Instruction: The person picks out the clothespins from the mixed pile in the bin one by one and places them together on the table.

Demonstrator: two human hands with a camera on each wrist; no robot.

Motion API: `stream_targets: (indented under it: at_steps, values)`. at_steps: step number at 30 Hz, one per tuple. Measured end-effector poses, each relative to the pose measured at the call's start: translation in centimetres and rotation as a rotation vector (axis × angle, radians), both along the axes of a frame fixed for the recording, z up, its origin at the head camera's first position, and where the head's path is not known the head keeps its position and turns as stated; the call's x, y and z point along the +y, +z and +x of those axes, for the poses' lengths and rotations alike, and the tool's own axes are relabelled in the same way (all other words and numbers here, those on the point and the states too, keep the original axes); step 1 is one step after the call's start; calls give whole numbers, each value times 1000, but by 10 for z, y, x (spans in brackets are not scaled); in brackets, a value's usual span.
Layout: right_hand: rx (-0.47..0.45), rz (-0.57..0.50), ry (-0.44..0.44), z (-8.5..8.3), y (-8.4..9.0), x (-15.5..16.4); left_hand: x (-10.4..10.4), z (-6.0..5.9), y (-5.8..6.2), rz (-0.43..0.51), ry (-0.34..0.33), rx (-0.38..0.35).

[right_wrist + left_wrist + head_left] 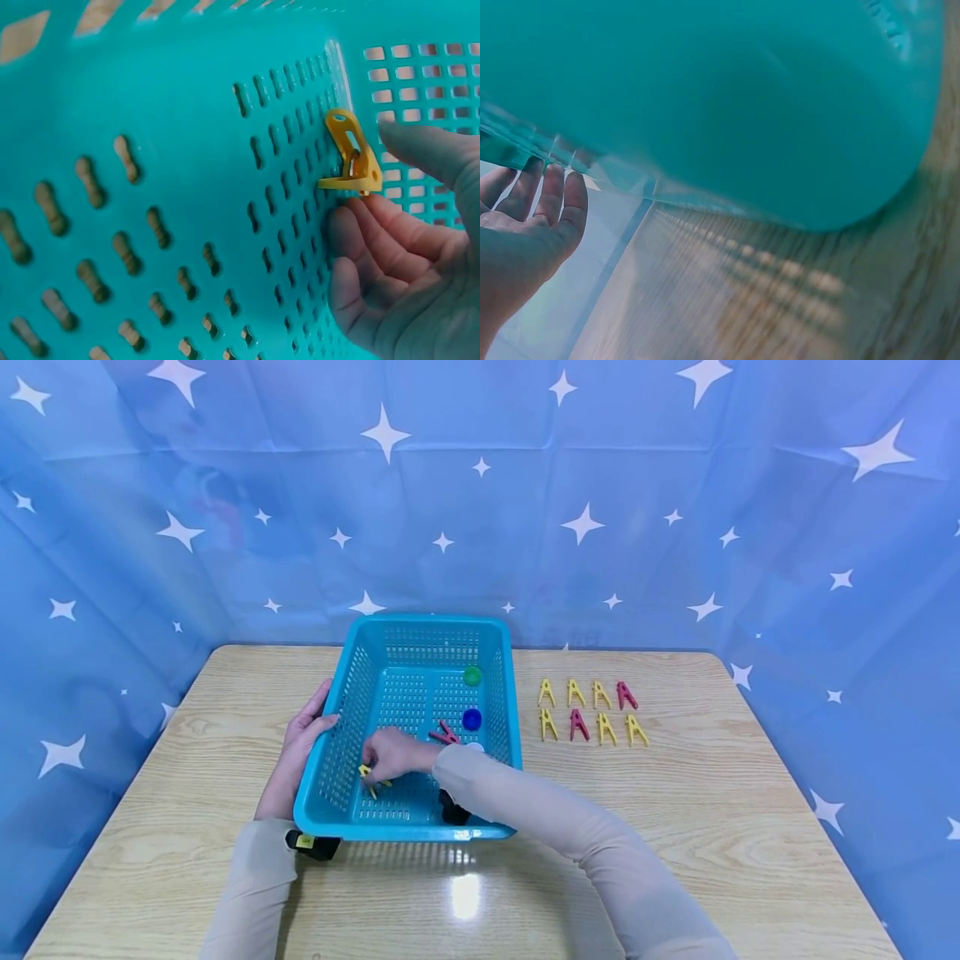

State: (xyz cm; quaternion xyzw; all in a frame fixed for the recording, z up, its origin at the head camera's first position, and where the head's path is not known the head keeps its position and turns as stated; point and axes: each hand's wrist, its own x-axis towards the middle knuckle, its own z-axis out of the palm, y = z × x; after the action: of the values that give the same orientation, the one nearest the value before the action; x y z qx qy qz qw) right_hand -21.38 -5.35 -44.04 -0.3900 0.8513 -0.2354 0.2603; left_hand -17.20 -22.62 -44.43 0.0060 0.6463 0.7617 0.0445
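A teal perforated basket [507, 693] stands on the wooden table. My right hand [375, 767] reaches inside it near the left front corner and pinches a yellow clothespin [368, 772]. In the right wrist view the yellow clothespin [349, 154] sits between thumb and fingers of the right hand [375, 184], close to the basket wall [187, 187]. My left hand [309, 731] lies flat against the basket's outer left wall, thumb at the rim. The left wrist view shows the left hand [547, 199] with straight fingers touching the basket [742, 97].
Inside the basket lie a red clothespin [445, 734], a blue cap [472, 719], a green cap [472, 675] and a white piece [475, 747]. Two rows of yellow and red clothespins [592, 710] lie on the table [675, 827] right of the basket. Blue starred cloth surrounds the table.
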Motion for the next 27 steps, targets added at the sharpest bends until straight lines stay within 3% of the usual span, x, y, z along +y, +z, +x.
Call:
stream_targets:
  at_steps: [18,27]
  values:
    - [69,89,-33,-1,0,-2,1,0,0,6,22,-30]
    - [56,98,-117,-6,7,2,2,1,2,18,19,-32]
